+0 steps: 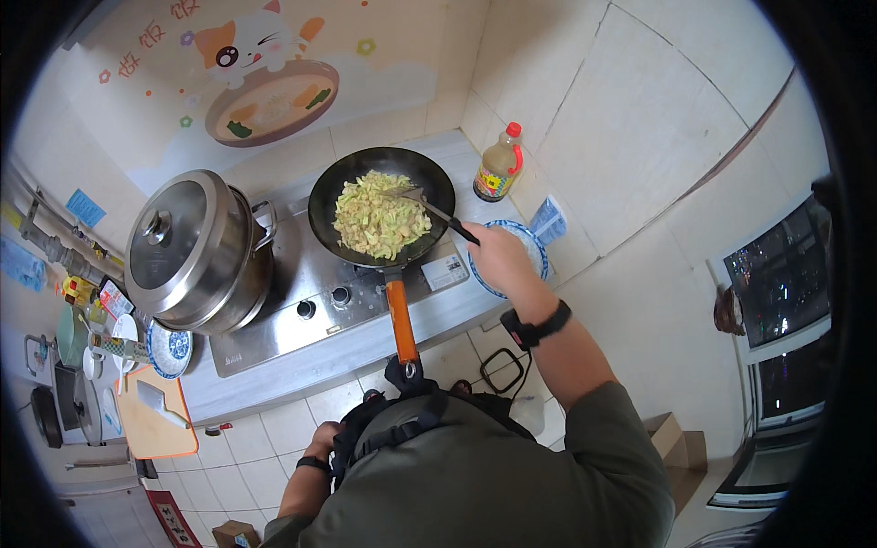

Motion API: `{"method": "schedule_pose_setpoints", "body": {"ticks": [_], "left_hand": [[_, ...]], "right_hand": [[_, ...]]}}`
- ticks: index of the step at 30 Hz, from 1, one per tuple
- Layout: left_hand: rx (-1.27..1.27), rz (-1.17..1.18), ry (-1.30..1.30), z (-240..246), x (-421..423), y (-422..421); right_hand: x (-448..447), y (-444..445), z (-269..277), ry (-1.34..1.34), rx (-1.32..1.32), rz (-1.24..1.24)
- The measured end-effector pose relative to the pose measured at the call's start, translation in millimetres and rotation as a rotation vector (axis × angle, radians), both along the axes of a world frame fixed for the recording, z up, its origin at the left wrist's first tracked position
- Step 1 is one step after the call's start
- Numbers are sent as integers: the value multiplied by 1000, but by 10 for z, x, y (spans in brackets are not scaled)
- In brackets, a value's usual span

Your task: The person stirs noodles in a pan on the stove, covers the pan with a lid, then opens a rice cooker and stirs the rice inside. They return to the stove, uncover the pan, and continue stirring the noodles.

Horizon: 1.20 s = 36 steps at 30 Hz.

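My right hand grips the black handle of a metal spatula. The spatula's blade rests among chopped pale-green vegetables mixed with yellowish bits. They lie heaped in a black wok over the right side of the gas stove. The wok's orange handle points towards my body, with neither hand on it. Below my right hand is a blue-rimmed plate, partly covered by it. My left hand hangs low beside my waist; its fingers are mostly hidden against my dark clothing.
A large lidded steel pot occupies the stove's left side. A red-capped sauce bottle stands right of the wok, near a blue-and-white packet. To the left, a cleaver lies on a cutting board beside a patterned plate.
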<state>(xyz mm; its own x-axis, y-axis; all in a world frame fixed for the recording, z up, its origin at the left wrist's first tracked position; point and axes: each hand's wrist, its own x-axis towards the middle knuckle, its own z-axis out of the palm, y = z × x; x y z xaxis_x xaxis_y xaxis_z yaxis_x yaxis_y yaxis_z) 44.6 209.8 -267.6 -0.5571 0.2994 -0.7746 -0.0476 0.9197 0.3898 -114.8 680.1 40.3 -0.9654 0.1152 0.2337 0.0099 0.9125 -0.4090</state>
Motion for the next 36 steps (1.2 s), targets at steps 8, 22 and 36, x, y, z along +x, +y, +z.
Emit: {"method": "schedule_pose_setpoints", "body": {"ticks": [8,22,36], "left_hand": [[-100,-229,126,-20,-128,25],[-121,-19,41,-70,-242,66],[-76,-92,197,-339,-247,-125]], "right_hand": [[132,26,24,-106,30,4],[693,104,428,-148,98,100],[653,74,592,-174,41,82]]}}
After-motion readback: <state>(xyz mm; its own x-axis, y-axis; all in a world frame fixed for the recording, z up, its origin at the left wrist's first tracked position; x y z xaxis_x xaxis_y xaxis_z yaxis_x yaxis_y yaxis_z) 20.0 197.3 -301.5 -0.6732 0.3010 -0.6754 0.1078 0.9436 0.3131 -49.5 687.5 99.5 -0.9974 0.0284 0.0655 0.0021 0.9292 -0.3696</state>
